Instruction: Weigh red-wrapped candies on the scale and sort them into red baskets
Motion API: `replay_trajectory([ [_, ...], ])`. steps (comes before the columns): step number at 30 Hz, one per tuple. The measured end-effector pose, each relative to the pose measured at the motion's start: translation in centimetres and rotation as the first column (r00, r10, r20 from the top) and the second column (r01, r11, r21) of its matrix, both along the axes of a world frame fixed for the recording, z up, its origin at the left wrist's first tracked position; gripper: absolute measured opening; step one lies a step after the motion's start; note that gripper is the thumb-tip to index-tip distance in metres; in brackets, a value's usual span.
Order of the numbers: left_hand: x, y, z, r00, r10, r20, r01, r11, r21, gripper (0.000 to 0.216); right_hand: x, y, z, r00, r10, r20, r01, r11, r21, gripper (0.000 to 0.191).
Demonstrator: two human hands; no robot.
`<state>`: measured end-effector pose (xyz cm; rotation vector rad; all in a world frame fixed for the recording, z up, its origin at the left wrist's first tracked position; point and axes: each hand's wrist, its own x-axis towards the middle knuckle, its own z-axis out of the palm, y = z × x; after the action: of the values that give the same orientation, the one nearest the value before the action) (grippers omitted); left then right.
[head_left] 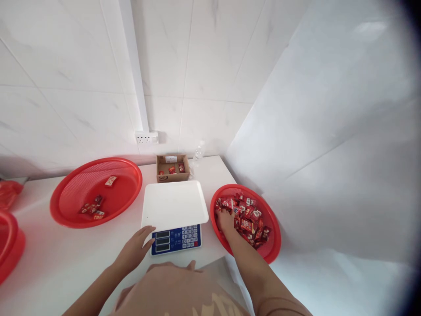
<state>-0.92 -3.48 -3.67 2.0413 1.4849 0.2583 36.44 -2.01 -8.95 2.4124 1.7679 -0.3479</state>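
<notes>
My right hand (225, 220) reaches into a red plastic basket (275, 239) on the right, among many red-wrapped packets (247, 224). Its fingertips are sunk between the packets, so what they grasp, if anything, is hidden. My left hand (140, 245) rests at the left front edge of a digital scale, its fingers apart and holding nothing. The scale has a white weighing tray (174, 202) with nothing lying on it, and a blue keypad panel (176, 240) in front with dark displays.
A larger red basket (66, 186) at the left holds several packets. Behind the scale stand a small cardboard box (173, 177) with a few packets and a clear plastic bottle (199, 151). Another red basket (15, 245) shows at the far left. A wall socket (146, 137) sits above the table.
</notes>
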Motion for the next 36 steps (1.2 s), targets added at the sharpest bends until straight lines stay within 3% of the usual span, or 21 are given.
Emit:
replay_trajectory([
  [3, -0.1, 0.0, 0.3, 1.000, -0.006, 0.014, 0.006, 1.000, -0.018, 0.040, 0.6, -0.3, 0.8, 0.966, -0.166, -0.200, 0.190, 0.976, 0.110, 0.034],
  [6, 0.0, 0.0, 0.2, 0.999, -0.005, 0.040, 0.007, 0.999, -0.045, 0.040, 1.4, -0.6, 1.9, 0.817, -0.288, -0.500, 0.447, 0.864, 0.231, 0.028],
  [9, 0.6, 0.0, 0.0, 0.993, 0.012, 0.116, -0.004, 0.997, -0.073, 0.039, 1.5, -0.7, 3.6, 0.548, -0.204, -0.811, 0.630, 0.739, 0.240, 0.027],
  [11, 1.3, 0.0, 0.1, 0.986, 0.043, 0.163, -0.026, 0.994, -0.106, 0.038, 0.6, -0.5, 4.8, 0.257, -0.086, -0.962, 0.714, 0.689, 0.129, 0.032],
  [13, 2.2, 0.0, 0.6, 0.979, 0.061, 0.193, -0.032, 0.988, -0.149, 0.039, -1.1, 0.0, 5.9, 0.068, -0.039, -0.997, 0.687, 0.727, 0.018, 0.036],
  [16, 3.5, -0.1, 1.8, 0.972, 0.062, 0.227, -0.015, 0.979, -0.202, 0.039, -4.7, 1.3, 6.7, -0.055, -0.077, -0.996, 0.540, 0.836, -0.094, 0.038],
  [21, 3.6, -0.6, 3.0, 0.974, 0.072, 0.216, -0.021, 0.973, -0.231, 0.040, -10.2, 3.3, 6.2, 0.017, -0.117, -0.993, 0.281, 0.954, -0.107, 0.038],
  [26, 1.6, -1.4, 2.1, 0.974, 0.115, 0.195, -0.073, 0.974, -0.212, 0.036, -11.9, 3.9, 4.9, 0.181, -0.127, -0.975, 0.217, 0.972, -0.087, 0.056],
  [30, 0.5, -1.9, 1.6, 0.969, 0.162, 0.187, -0.120, 0.969, -0.215, 0.035, -11.8, 4.0, 4.6, 0.172, -0.066, -0.983, 0.159, 0.987, -0.038, 0.072],
  [33, 0.2, -2.0, 1.8, 0.971, 0.154, 0.183, -0.112, 0.970, -0.217, 0.035, -11.4, 4.1, 4.2, 0.244, -0.081, -0.966, 0.208, 0.978, -0.030, 0.078],
  [36, 0.2, -1.8, 2.0, 0.973, 0.143, 0.182, -0.104, 0.972, -0.209, 0.036, -10.9, 4.0, 3.5, 0.299, -0.171, -0.939, 0.333, 0.941, -0.065, 0.067],
])
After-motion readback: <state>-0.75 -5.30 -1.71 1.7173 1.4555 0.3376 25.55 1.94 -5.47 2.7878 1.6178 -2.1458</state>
